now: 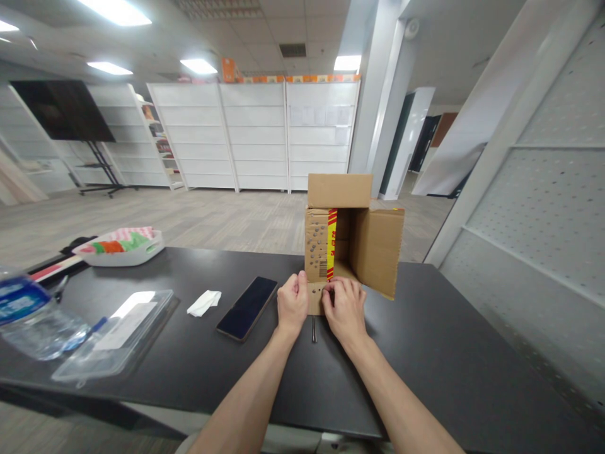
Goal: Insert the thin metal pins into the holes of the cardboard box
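Note:
A cardboard box [378,249] stands on the dark table with its open side towards me and its flaps spread. Yellow and red tape runs down its left flap, beside several small round grey spots. My left hand [293,304] is closed on the left edge of the box, thumb uppermost. Against the lower flap [316,299], which has a few small dark dots, my right hand [346,308] is closed in a pinch; what lies between its fingertips is hidden. A small, slim metal tool [314,330] rests on the table between my wrists.
Left of my hands lie a black phone [248,308], a crumpled white tissue [204,303] and a clear plastic case [118,337]. Further left are a water bottle [35,315] and a white basket [142,252] with colourful contents. A perforated panel [543,221] rises at the right.

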{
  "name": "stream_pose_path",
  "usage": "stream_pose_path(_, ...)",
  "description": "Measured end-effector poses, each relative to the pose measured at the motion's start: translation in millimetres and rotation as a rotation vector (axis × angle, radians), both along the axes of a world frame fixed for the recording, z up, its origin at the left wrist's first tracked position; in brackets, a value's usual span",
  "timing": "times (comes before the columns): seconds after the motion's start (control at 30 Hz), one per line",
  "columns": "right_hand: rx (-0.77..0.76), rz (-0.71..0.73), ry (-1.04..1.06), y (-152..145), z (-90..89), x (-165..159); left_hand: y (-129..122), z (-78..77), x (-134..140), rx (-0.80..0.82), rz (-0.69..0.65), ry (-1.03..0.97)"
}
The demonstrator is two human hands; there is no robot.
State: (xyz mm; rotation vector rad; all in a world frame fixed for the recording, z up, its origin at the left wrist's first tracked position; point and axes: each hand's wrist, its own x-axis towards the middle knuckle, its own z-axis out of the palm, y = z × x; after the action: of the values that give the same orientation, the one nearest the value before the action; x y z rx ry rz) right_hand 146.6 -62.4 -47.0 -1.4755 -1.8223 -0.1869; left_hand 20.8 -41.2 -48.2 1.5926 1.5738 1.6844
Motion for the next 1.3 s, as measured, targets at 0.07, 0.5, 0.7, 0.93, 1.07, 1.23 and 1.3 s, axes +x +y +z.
stream_pose_path(0.07, 0.001, -0.001, 0.003, -0.6, 0.9, -0.6, 0.3, -0.7, 0.3, 0.003, -0.002, -0.006)
stream_pose_path(0.5, 0.021, 0.030, 0.061, -5.6, 3.6, -1.0, -2.3, 3.0, 0.0, 0.006, -0.009, -0.015)
stream_pose_path(0.7, 0.013, 0.040, 0.053, -6.4, 4.5, -1.7, -1.6, 1.2, -0.4, -0.002, 0.005, 0.002)
stream_pose_path(0.93, 0.002, 0.029, 0.021, -5.7, 3.3, -1.1, -2.6, 2.9, -0.4, -0.008, -0.005, -0.006)
stream_pose_path(1.07, 0.012, 0.025, 0.010, -3.9, 0.8, -0.2, -2.4, 2.6, 0.1, -0.002, -0.018, -0.027)
stream_pose_path(1.23, 0.028, 0.025, 0.011, -2.5, -0.3, 0.3, -1.7, 1.8, 0.4, -0.001, -0.015, -0.040)
stream_pose_path(1.3, 0.023, 0.024, 0.009, -2.8, 0.1, 0.2, -1.5, 1.5, 0.3, 0.001, -0.013, -0.034)
